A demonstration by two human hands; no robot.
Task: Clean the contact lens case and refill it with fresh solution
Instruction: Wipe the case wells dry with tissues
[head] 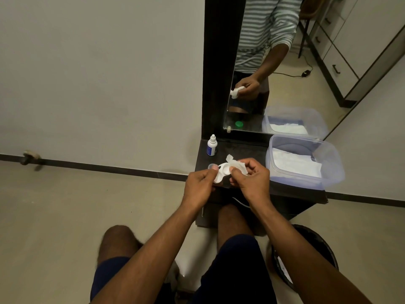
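Hands (228,183), white case (221,172), crumpled tissue (237,164)

Grey wall (98,73), beige floor (65,216), dark dresser (252,148), mirror (306,62).

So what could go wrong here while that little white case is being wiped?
The lens case is pinched in the left hand over the front edge of the dark shelf, so a slip could drop it to the floor. The tissue in the right hand might leave lint in the wells. The solution bottle stands near the shelf corner and could be knocked off.
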